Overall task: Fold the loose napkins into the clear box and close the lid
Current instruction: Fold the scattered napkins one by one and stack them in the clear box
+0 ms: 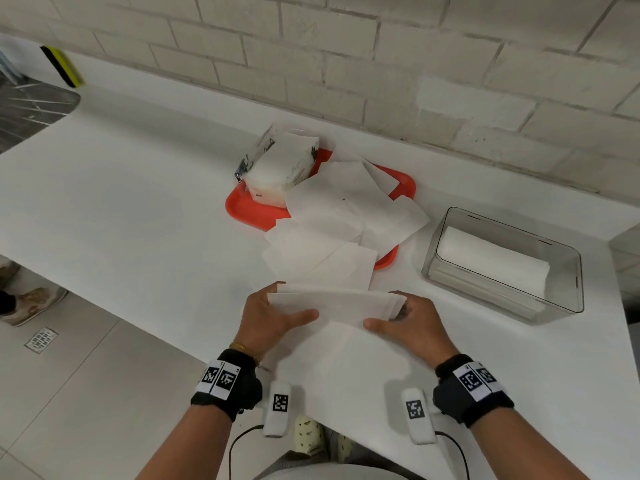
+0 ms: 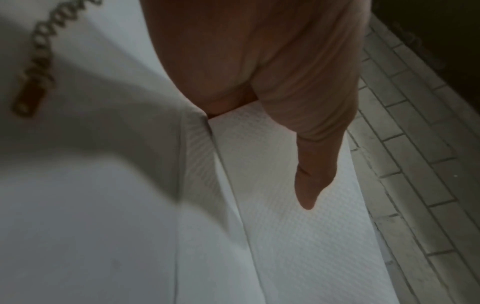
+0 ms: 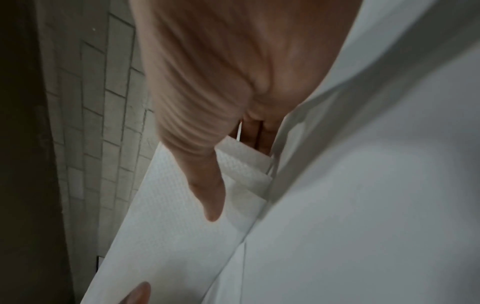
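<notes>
Both hands hold a folded white napkin just above the counter's near edge. My left hand pinches its left end, thumb on top, fingers hidden behind the paper. My right hand pinches the right end the same way. The left wrist view has the thumb lying on the embossed napkin. The right wrist view catches stepped layers of the napkin under the thumb. Another flat napkin lies under the hands. Loose napkins spill from the orange tray. The clear box, lid off, holds folded napkins at the right.
A wrapped napkin pack sits on the tray's far left. A tiled wall backs the white counter. A sink and a yellow sponge are at the far left. The floor drops off below the counter's near left edge.
</notes>
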